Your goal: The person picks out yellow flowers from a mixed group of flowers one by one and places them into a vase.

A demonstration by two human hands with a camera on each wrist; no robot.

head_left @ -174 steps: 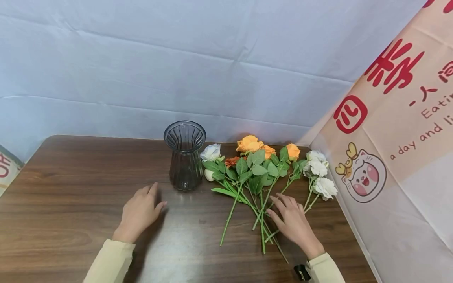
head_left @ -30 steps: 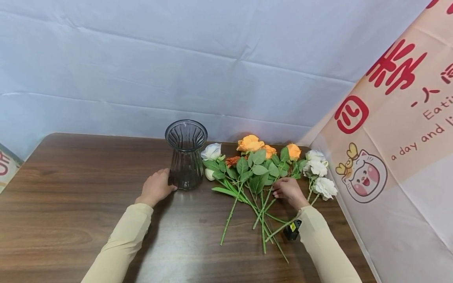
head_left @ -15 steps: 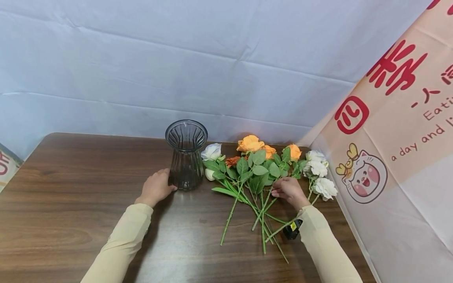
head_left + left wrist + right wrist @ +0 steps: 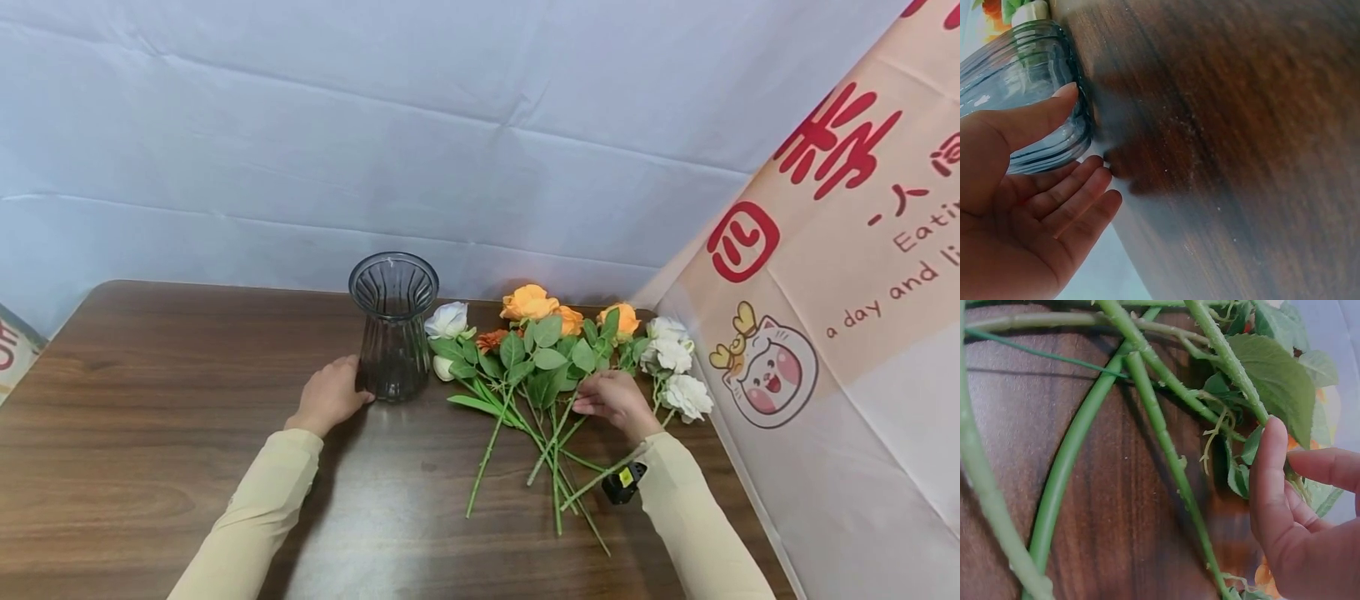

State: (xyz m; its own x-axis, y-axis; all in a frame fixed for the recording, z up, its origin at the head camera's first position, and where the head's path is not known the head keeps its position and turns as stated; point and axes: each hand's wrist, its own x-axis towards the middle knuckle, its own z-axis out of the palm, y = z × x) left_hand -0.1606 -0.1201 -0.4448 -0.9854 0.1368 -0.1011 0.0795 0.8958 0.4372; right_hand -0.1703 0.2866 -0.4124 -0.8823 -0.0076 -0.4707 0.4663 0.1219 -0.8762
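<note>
A smoky grey ribbed glass vase with a flared rim stands upright on the brown wooden table. My left hand holds its lower left side; in the left wrist view the thumb lies along the glass, with the fingers around the other side. On the right, my right hand pinches the stem of an orange rose just below its leaves. The right wrist view shows this stem running up to the fingertips, which partly hide it. Other green stems cross beneath it on the table.
Beside the vase lie a pale rose, a dark orange flower and another orange rose. White roses lie at the far right, close to the printed side panel. A pale cloth wall rises behind the table.
Both hands have come forward since the earliest frame, the left to the vase, the right to the orange rose's stem. Lately that rose and its stem's lower end have shifted slightly left.
</note>
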